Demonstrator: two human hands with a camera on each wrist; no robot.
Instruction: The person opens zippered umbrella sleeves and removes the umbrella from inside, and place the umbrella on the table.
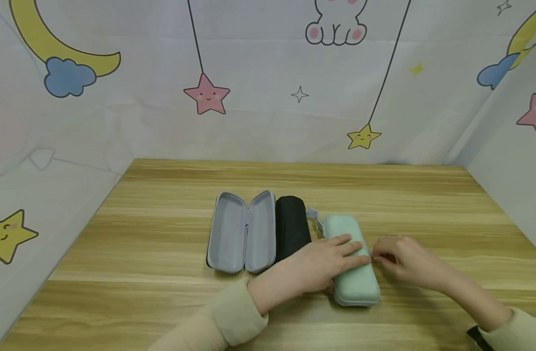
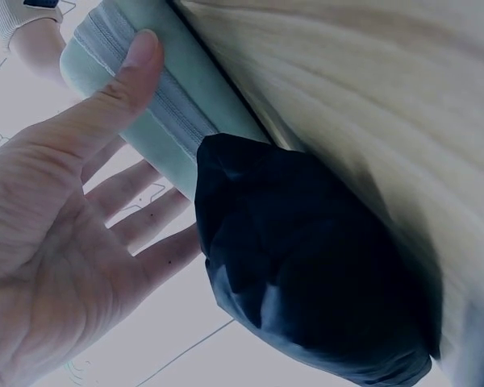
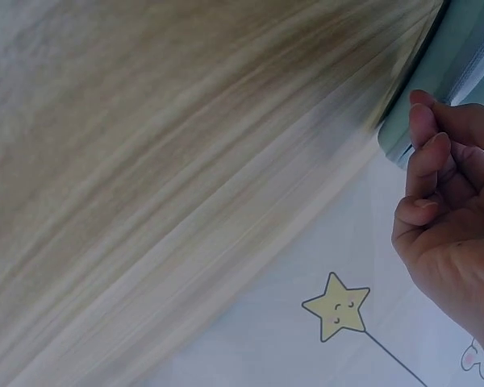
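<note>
A closed mint-green zip case (image 1: 353,278) lies on the table with a grey wrist strap (image 1: 315,217) at its far left corner. My left hand (image 1: 314,263) holds it, fingers spread over the top and thumb on the grey zip (image 2: 173,105) along its left side. At its right side, my right hand (image 3: 452,210) pinches thumb and forefinger together at the zip; the fingertips mostly hide the zip pull. Left of this case lies a black fabric-covered roll (image 1: 292,222), partly behind my left hand. Beside the roll, another case (image 1: 228,234) lies spread open, showing its grey lining.
The wood-grain table (image 1: 132,243) reaches back to a white cloth backdrop (image 1: 259,131) printed with stars, moons and clouds. More printed cloth stands along the left and right sides.
</note>
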